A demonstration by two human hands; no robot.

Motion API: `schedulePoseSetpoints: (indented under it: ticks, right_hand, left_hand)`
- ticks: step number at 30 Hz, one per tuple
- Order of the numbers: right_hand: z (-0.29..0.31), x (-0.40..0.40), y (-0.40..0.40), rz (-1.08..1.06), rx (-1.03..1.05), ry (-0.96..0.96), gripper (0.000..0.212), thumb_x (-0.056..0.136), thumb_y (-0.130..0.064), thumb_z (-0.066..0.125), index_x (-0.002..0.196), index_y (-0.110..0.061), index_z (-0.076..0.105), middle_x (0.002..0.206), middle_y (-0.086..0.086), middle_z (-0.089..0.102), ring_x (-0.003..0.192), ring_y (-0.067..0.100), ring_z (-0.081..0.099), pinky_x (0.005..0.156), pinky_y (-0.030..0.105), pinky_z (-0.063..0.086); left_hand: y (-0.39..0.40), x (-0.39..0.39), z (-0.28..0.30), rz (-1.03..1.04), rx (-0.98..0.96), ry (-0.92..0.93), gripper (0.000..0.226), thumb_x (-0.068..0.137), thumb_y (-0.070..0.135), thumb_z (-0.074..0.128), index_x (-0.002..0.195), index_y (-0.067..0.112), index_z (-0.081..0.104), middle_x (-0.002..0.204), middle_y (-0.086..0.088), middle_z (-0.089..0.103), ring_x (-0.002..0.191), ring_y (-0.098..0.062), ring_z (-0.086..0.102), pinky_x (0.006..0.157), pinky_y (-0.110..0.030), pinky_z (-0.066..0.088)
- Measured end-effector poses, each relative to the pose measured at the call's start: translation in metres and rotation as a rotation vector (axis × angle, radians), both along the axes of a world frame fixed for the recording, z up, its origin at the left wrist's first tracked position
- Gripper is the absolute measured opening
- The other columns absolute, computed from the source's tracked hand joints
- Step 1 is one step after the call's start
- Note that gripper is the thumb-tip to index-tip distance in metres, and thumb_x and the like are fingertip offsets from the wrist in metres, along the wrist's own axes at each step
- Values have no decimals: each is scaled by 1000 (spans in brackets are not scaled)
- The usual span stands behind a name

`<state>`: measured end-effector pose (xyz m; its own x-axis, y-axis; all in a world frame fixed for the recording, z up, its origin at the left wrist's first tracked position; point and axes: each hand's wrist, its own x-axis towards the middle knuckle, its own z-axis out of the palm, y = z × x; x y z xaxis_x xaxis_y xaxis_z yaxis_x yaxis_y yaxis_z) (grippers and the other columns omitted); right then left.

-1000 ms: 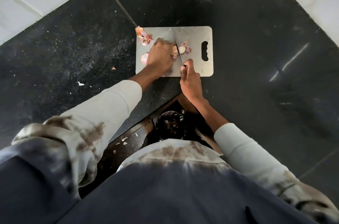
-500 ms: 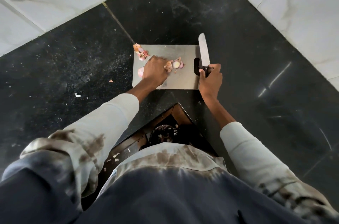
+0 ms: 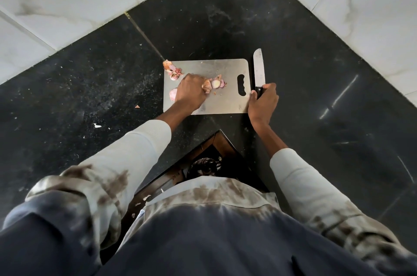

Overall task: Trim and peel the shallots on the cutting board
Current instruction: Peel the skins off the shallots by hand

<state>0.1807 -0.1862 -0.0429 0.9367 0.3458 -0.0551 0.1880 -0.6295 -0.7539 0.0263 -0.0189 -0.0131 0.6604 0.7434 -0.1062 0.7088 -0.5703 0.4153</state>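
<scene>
Gripping the black handle of a broad steel knife (image 3: 259, 68), the right hand (image 3: 262, 101) is holding it just off the right edge of the grey rectangular cutting board (image 3: 225, 104), blade lying flat on the black stone counter (image 3: 90, 95) and pointing away. On the board, the left hand (image 3: 190, 91) is pressing down with curled fingers on papery shallot skins (image 3: 206, 89), beside a trimmed pale shallot (image 3: 216, 83). A peeled pink shallot (image 3: 173, 94) is sitting left of that hand. More peelings (image 3: 172, 69) are lying at the board's far-left corner. No writing is showing anywhere.

Black counter (image 3: 293, 117) carries cutting board (image 3: 216, 101), knife (image 3: 259, 68).
</scene>
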Motion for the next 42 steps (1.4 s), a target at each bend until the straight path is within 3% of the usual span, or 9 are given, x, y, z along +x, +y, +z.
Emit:
schedulePoseSetpoints:
  ticks: [7,12,15,20,24,28,32,36,42]
  right_hand:
    - [-1,0,9,-53,-114,-66,35,93,-13,75,120,-15,53,122,4,58,111,22,54,95,39,54]
    - [8,-11,22,-96,-249,-156,38,87,-17,75,117,-21,53,127,5,51,118,27,51,93,42,46]
    - [10,-17,34,79,-184,-244,31,89,-16,73,115,-21,56,126,4,52,117,24,50,92,38,44]
    - [-1,-25,63,435,-86,-95,38,93,-23,79,125,-15,61,135,8,50,125,26,48,103,38,48]
    - [-10,-31,79,509,-105,-20,42,88,-23,84,125,-16,65,131,8,52,120,25,53,102,38,51]
    - [-12,-37,90,492,-109,-29,36,90,-14,82,121,-13,66,128,8,54,115,23,59,97,27,51]
    - [-7,-47,110,500,-126,-22,31,94,-12,78,123,-9,65,130,9,56,114,23,63,97,27,53]
    - [-3,-68,138,535,-108,-10,28,97,-15,76,123,-7,67,129,11,63,115,22,63,91,21,47]
    - [4,-77,163,621,-17,148,28,98,-7,71,126,-12,72,126,4,73,118,16,66,103,29,52]
  left_hand:
    - [6,-2,-5,-11,-43,-15,30,85,26,82,112,15,77,109,-5,73,97,-24,68,76,-35,58]
    - [10,-6,-9,9,-131,-85,25,83,19,83,108,16,78,105,-1,74,92,-19,69,72,-31,57]
    - [11,-8,-10,13,-149,-113,19,85,18,79,103,18,79,101,1,76,90,-18,69,70,-31,56]
    - [19,-15,1,44,-150,-239,27,91,19,73,117,20,79,107,6,78,95,-12,69,79,-26,54]
    - [29,-29,10,206,-221,-362,30,99,19,70,128,16,75,110,13,70,96,-5,63,77,-7,43]
    - [45,-46,1,379,-297,-435,18,99,19,69,111,12,81,88,4,77,72,-6,62,70,-28,52]
    - [54,-62,-4,512,-378,-442,14,99,15,68,93,14,81,68,10,65,52,4,51,52,-13,36]
    - [60,-77,0,551,-432,-477,16,98,18,68,97,15,83,85,-3,79,71,-6,60,64,-29,48]
    - [66,-81,7,545,-450,-512,16,99,20,68,101,16,84,91,-2,80,78,-9,65,68,-30,52]
